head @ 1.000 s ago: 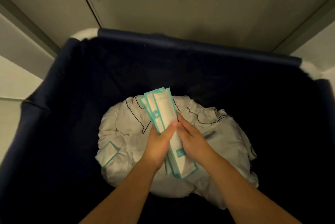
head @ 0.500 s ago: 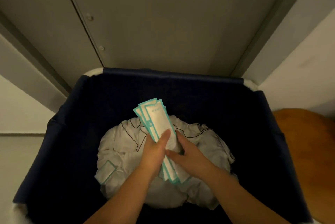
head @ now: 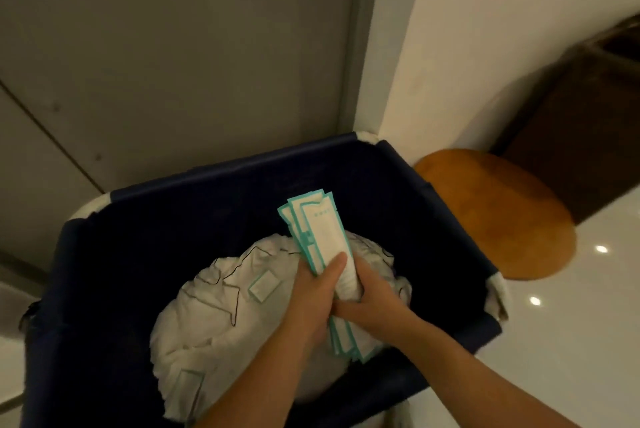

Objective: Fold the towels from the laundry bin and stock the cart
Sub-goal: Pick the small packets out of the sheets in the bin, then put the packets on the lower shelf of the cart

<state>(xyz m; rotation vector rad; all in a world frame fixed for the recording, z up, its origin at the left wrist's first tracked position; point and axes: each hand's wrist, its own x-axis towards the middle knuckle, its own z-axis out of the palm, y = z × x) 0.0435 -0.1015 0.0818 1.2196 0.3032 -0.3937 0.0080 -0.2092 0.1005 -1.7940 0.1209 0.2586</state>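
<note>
While both hands are closing round a fanned stack of teal-edged white packets point(head: 322, 230), the stack is hovering above the laundry bin point(head: 242, 167), its upper ends pointing away from the person. The left hand point(head: 311, 299) is wrapping the stack from the left, with the thumb lying across the front packet. The right hand point(head: 372, 303) is gripping the stack from the right, just below that thumb, so the two hands are touching.

The bin is a deep, dark navy fabric one with pale corners, and it is filling most of the lower view. Inside it, a crumpled heap of white linen point(head: 214, 316) with thin black piping is lying on the bottom, directly under the hands. One loose packet point(head: 264, 286) is resting on the heap beside the left hand, and a second loose packet point(head: 188, 389) is lying near the heap's near edge.

Behind the bin, a grey panelled door point(head: 173, 46) is rising, and a white wall point(head: 485, 46) is meeting it at the right. A round wooden top point(head: 495, 212) is sitting just beside the bin's right side. A dark brown cabinet point(head: 588, 115) is standing beyond it against the wall. The glossy white floor point(head: 571, 341) is reflecting two small ceiling lights.
</note>
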